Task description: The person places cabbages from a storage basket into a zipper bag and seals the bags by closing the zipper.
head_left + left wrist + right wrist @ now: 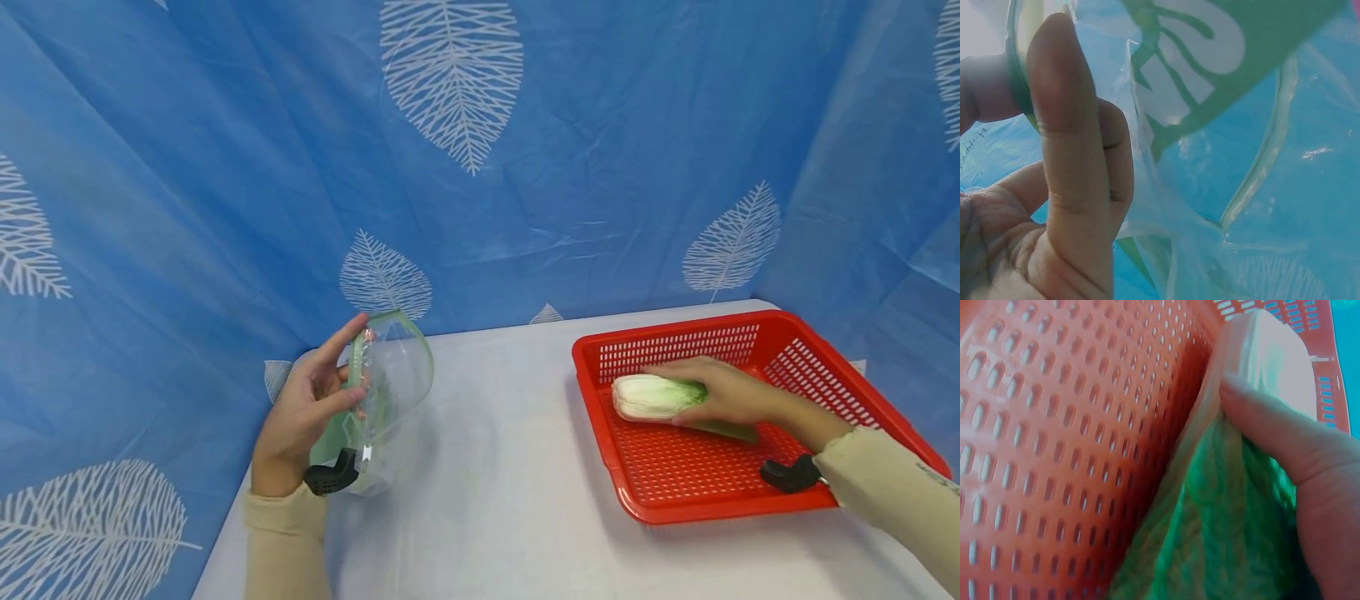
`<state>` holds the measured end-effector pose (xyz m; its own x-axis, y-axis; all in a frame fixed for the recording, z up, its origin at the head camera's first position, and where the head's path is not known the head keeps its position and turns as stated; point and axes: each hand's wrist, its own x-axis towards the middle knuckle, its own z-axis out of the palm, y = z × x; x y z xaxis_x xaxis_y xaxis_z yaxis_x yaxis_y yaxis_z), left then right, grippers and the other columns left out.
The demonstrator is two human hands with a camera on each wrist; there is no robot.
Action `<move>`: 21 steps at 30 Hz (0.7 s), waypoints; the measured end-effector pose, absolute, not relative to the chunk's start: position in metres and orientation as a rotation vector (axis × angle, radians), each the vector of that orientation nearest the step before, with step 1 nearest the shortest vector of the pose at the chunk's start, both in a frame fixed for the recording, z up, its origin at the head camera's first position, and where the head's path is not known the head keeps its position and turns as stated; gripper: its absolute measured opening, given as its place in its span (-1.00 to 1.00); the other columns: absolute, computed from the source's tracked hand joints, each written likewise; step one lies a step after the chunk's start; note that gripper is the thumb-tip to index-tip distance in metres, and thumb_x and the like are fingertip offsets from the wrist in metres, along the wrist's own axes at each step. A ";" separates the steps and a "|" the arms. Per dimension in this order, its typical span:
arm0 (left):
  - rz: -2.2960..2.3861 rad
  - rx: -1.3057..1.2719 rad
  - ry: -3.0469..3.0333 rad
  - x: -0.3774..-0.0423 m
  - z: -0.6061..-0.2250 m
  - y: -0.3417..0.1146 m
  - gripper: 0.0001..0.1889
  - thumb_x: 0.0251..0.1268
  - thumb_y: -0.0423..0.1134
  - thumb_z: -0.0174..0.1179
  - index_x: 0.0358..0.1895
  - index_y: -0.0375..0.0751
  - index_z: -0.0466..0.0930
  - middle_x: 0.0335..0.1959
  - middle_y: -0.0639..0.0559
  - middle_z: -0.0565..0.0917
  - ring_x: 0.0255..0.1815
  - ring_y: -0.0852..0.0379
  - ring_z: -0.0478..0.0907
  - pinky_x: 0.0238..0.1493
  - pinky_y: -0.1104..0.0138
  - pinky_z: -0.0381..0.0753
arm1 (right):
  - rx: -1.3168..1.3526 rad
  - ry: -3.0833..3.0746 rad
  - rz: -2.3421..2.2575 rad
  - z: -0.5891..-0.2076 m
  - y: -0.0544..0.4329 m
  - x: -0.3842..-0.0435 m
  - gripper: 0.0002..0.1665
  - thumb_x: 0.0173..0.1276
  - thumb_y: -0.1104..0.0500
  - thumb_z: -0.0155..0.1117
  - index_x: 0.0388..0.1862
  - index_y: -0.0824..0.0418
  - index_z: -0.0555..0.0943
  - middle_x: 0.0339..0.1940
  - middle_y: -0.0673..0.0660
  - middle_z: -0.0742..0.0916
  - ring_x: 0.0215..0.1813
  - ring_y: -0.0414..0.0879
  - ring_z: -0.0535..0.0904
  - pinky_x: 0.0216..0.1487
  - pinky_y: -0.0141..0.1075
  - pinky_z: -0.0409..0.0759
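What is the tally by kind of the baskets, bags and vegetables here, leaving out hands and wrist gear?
Red basket: 1
Clear bag: 1, in the left hand
Leafy vegetable: 1, in the right hand
Total: 3

Nothing fully readable, tbh. Big white lettering [1222, 44] on green panel [1279, 34] of clear bag [405, 367], only partly showing. Dark print [936, 477] on right sleeve [881, 492], cropped. Tiny dark writing [972, 147], left wrist view: illegible.
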<state>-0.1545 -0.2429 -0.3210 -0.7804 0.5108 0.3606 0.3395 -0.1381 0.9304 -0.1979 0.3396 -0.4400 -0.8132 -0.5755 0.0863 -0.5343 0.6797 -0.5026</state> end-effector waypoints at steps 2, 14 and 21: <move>2.056 0.980 1.968 -0.155 -0.322 -0.241 -0.16 0.42 -0.64 0.06 0.67 -0.20 -0.08 0.62 -0.31 -0.11 -0.22 0.14 0.60 -0.33 0.29 0.77 | -0.917 2.801 -0.797 -0.440 0.339 -0.199 -0.08 0.15 -0.25 0.56 0.46 0.04 0.54 0.31 0.05 0.66 0.22 0.04 0.55 0.12 -0.03 0.60; 2.045 0.947 1.939 -0.154 -0.321 -0.239 -0.17 0.43 -0.64 0.03 0.68 -0.17 -0.07 0.66 -0.21 -0.11 -0.20 0.14 0.60 -0.34 0.29 0.77 | -0.874 2.814 -0.863 -0.431 0.338 -0.194 -0.13 0.15 -0.20 0.58 0.44 -0.02 0.57 0.22 -0.03 0.69 0.06 -0.14 0.52 -0.04 -0.25 0.59; 2.028 0.959 1.960 -0.155 -0.321 -0.236 -0.16 0.42 -0.64 0.05 0.68 -0.17 -0.07 0.64 -0.22 -0.02 -0.11 0.11 0.65 -0.34 0.28 0.77 | -0.813 2.794 -0.933 -0.416 0.332 -0.186 -0.10 0.17 -0.19 0.58 0.48 -0.03 0.52 0.20 0.02 0.67 0.03 -0.08 0.48 -0.17 -0.30 0.60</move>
<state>-0.1545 -0.2358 -0.3211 -0.7810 0.5309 0.3289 0.3106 -0.1267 0.9421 -0.1857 0.3317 -0.4156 -0.8550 -0.5118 0.0835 -0.4592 0.6725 -0.5804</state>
